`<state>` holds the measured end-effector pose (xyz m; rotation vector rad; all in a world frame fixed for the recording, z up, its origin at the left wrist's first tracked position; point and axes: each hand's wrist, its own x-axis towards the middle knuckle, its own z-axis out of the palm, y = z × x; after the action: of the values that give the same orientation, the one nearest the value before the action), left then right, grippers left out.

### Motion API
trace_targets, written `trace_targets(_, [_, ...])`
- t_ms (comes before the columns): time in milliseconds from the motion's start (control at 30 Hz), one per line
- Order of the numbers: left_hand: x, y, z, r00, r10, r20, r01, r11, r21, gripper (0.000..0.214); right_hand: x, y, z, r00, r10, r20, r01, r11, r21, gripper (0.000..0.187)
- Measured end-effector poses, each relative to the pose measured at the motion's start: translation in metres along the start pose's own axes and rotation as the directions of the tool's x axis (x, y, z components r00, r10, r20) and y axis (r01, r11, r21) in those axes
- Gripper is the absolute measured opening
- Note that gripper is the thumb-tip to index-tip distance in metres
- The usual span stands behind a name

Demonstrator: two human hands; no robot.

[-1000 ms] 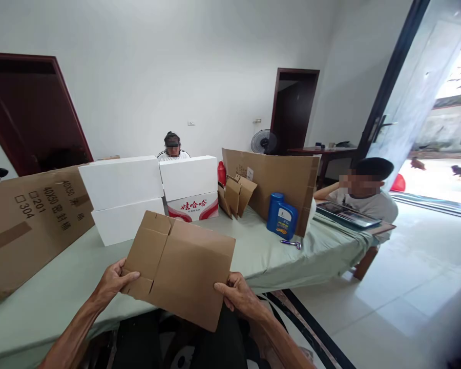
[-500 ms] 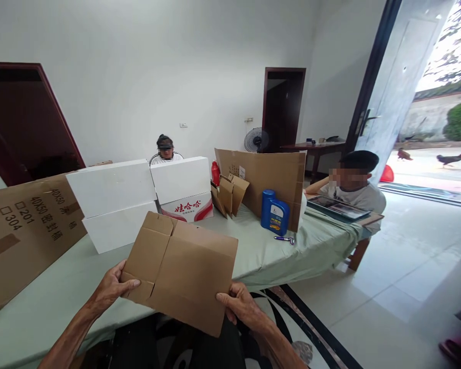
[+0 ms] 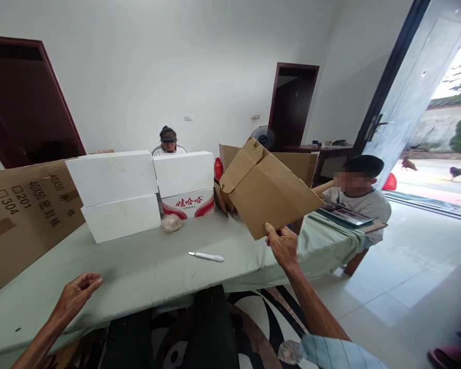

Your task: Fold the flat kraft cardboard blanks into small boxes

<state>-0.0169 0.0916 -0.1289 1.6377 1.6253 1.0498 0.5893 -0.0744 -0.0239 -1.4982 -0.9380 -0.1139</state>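
My right hand [image 3: 281,244] pinches the lower edge of a flattened brown cardboard box [image 3: 267,188] and holds it up over the right end of the table [image 3: 138,271]. My left hand [image 3: 75,294] rests near the table's front edge with its fingers loosely spread and nothing in it. A small white knife [image 3: 206,256] lies on the green tablecloth between my hands. A small crumpled bag [image 3: 171,223] sits in front of the red-and-white printed carton [image 3: 189,204].
White foam boxes [image 3: 115,193] are stacked mid-table. A large brown carton [image 3: 23,215] leans at the left. One person [image 3: 168,143] sits behind the boxes, another person [image 3: 359,192] at the right end. A fan [image 3: 264,137] stands by a dark doorway; an open door is at the right.
My left hand let go of the cardboard box and dropped to the table edge. My right hand swung the box up and to the right, uncovering the knife and bag.
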Motion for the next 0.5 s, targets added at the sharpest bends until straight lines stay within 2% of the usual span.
trace_targets(100, [0.007,-0.028,-0.008,0.998,-0.033,-0.060,0.036,0.998,0.050,0.074,0.036,0.010,0.020,0.993,-0.082,-0.082,0.071,0.989,-0.128,0.052])
trace_targets(200, [0.012,-0.050,-0.011,0.991,-0.071,-0.111,0.084,0.989,0.121,0.064,0.063,0.020,0.043,0.988,-0.123,-0.093,0.104,0.976,-0.189,0.048])
trace_targets(367, [0.014,-0.074,-0.008,0.994,-0.063,-0.091,0.084,0.965,0.250,0.050,0.090,0.031,0.082,0.987,-0.158,-0.041,0.143,0.955,-0.259,0.040])
trace_targets(500, [0.012,-0.085,0.001,0.993,-0.054,-0.106,0.086,0.938,0.335,0.045,0.106,0.038,0.110,0.990,-0.142,0.021,0.141,0.935,-0.327,0.034])
